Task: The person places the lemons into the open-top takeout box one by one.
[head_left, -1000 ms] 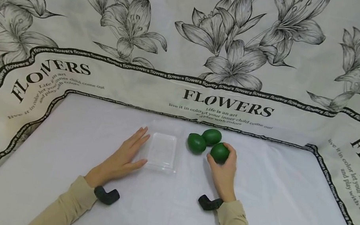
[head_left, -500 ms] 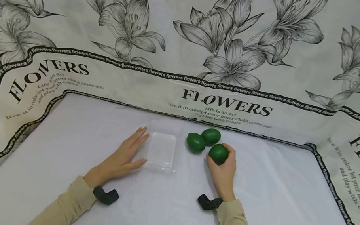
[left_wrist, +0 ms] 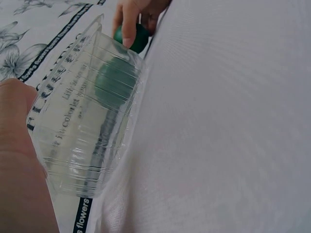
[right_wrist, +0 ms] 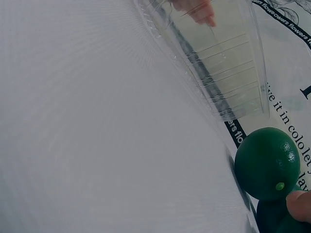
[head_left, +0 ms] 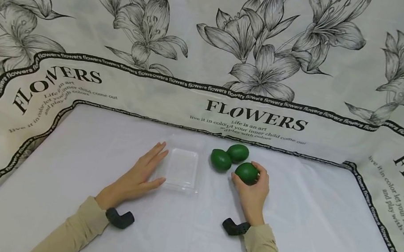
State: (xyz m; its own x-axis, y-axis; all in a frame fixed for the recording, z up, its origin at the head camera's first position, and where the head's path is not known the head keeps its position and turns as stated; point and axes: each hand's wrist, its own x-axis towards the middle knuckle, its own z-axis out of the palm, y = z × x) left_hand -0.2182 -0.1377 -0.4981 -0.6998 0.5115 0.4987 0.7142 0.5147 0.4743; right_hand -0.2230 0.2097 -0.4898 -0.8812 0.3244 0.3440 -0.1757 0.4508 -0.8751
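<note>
In the head view three smooth green limes lie in a cluster right of a clear plastic container (head_left: 179,184). My right hand (head_left: 252,193) curls thumb and fingers round the nearest lime (head_left: 246,173). The left lime (head_left: 220,160) and the back lime (head_left: 237,153) sit just beyond it. My left hand (head_left: 135,181) lies along the container's left side, fingers straight and the thumb at its near left corner. The left wrist view shows a lime (left_wrist: 115,82) through the clear wall. In the right wrist view my right thumb (right_wrist: 300,206) overlaps the lower lime (right_wrist: 277,218).
A white cloth (head_left: 182,239) covers the table. Behind it and at both sides rises a floral backdrop (head_left: 153,104) with black printed trim. Each wrist carries a black curved device, seen beside the left sleeve (head_left: 119,218) and the right sleeve (head_left: 235,227).
The right hand's knuckles have shifted slightly right around the nearest lime. The left hand, the container and the other limes hold their places.
</note>
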